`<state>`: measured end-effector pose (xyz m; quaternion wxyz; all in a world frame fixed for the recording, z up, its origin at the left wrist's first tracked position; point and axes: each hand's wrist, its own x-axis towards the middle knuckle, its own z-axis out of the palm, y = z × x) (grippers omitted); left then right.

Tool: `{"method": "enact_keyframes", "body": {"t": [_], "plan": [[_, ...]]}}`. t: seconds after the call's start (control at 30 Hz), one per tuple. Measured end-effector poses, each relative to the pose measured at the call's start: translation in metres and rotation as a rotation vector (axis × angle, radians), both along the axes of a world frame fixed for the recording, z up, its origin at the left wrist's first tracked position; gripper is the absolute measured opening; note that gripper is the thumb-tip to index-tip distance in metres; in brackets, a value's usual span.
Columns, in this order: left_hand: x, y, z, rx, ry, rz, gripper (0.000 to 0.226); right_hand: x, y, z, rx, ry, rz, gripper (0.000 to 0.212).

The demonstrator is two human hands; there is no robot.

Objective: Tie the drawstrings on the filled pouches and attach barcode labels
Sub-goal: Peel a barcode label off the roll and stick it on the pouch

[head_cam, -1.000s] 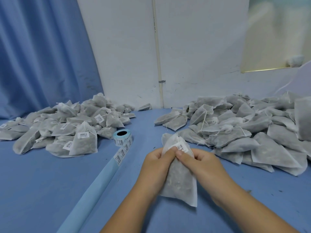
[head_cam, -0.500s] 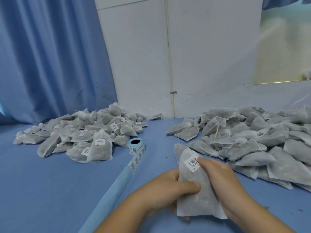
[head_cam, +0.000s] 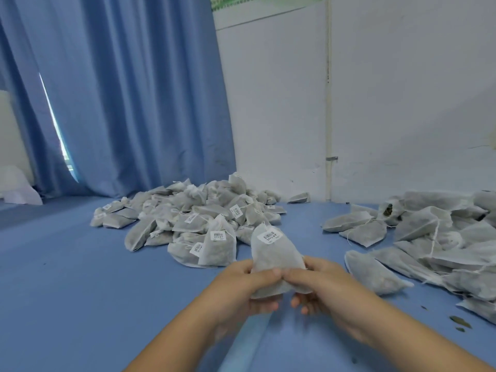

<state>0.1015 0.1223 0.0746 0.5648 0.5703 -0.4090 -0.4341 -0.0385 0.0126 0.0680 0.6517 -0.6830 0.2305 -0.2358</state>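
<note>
Blue desk [head_cam: 80, 291], white wall [head_cam: 402, 103], and dead centre the left hand [head_cam: 241, 288] and right hand [head_cam: 327, 288] curl fingers [head_cam: 268, 306] round a filled grey fabric pouch [head_cam: 276, 261], white barcode label [head_cam: 269, 236] up, seemingly bound for the labelled heap [head_cam: 193, 218] at eleven o'clock, unlabelled pile [head_cam: 429, 237] at two.

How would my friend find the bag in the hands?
On the blue table, look between the labelled heap and the unlabelled heap. There the left hand and right hand grip one pouch. Only it is held clear of both piles, barcode label uppermost.
</note>
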Motion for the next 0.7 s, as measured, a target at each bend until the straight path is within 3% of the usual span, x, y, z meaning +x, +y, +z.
{"method": "enact_keyframes", "body": {"t": [0.13,0.27,0.4,0.43,0.5,0.53,0.63,0.7], "plan": [[0.032,0.006,-0.005,0.106,0.060,0.044,0.030,0.039,0.000,0.004,-0.011,0.020,0.053,0.010],[0.058,-0.007,-0.005,0.069,0.032,0.212,0.009,0.060,-0.009,0.007,-0.039,0.071,0.010,0.010],[0.083,-0.041,0.032,-0.040,-0.011,0.325,0.012,0.061,-0.023,0.012,-0.049,0.089,-0.067,0.012],[0.089,-0.049,0.046,-0.118,0.062,0.345,0.003,0.059,-0.026,0.013,-0.056,0.093,-0.075,0.011],[0.105,-0.063,0.066,-0.273,0.263,0.415,0.044,0.054,-0.031,0.015,-0.064,0.103,-0.086,0.012],[0.110,-0.067,0.070,-0.304,0.333,0.453,0.047,0.051,-0.033,0.016,-0.067,0.111,-0.091,0.013],[0.108,-0.077,0.060,-0.224,0.389,0.471,0.020,0.038,-0.039,0.016,-0.089,0.146,-0.110,0.012],[0.100,-0.084,0.041,-0.150,0.408,0.443,0.020,0.028,-0.042,0.013,-0.096,0.165,-0.129,0.012]]}}
